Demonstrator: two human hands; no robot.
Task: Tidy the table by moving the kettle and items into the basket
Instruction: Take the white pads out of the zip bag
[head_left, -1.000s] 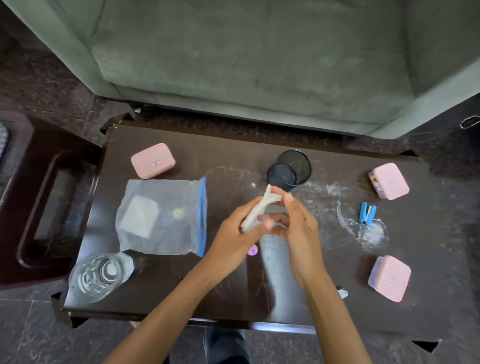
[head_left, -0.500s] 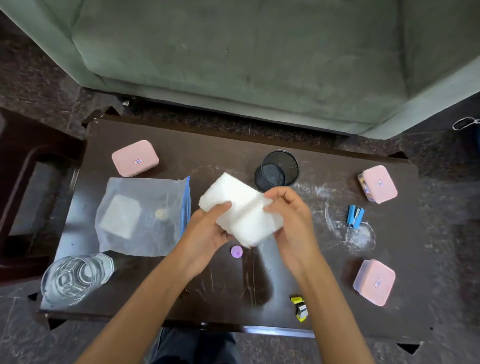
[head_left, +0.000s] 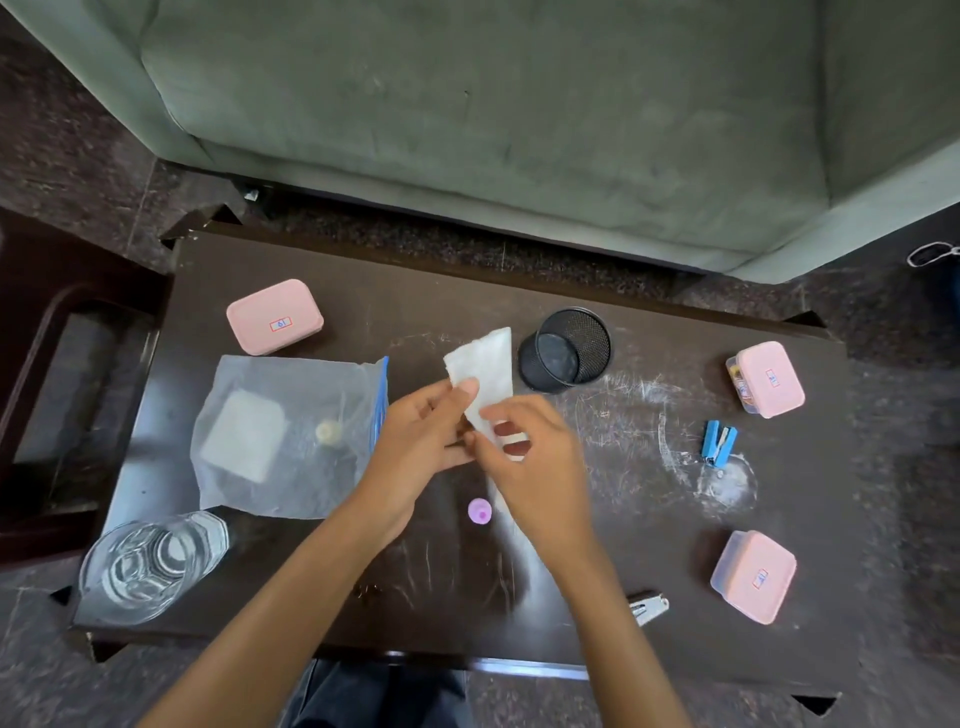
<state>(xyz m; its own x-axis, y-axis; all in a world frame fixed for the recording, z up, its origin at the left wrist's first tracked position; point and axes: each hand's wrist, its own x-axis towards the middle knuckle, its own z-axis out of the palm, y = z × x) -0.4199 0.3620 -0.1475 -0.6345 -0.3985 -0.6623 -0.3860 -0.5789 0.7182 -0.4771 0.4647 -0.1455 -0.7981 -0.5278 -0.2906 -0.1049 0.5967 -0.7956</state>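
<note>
Glass comes first: a clear tumbler (head_left: 150, 564) stands at the tabletop's (head_left: 597, 530) near-left corner, well left of the black mesh cup (head_left: 566, 349), the landmark used here. Left of the cup lie a zip bag (head_left: 288, 436) and, beyond it, a pink box (head_left: 274, 316). Just left of the cup, the left hand (head_left: 421, 441) pinches a folded white tissue (head_left: 483, 371) between thumb and fingers, while the right hand (head_left: 535, 457), a little nearer than the cup, closes its fingertips on the tissue's lower end. A small purple cap (head_left: 479, 511) sits below the hands. Right of the cup lie a blue stapler (head_left: 718, 450) and two more pink boxes (head_left: 769, 379) (head_left: 753, 576). No kettle or obvious basket is visible, unless the mesh cup serves; it holds nothing. The tidying seems barely begun, nearly everything remaining to move.
</note>
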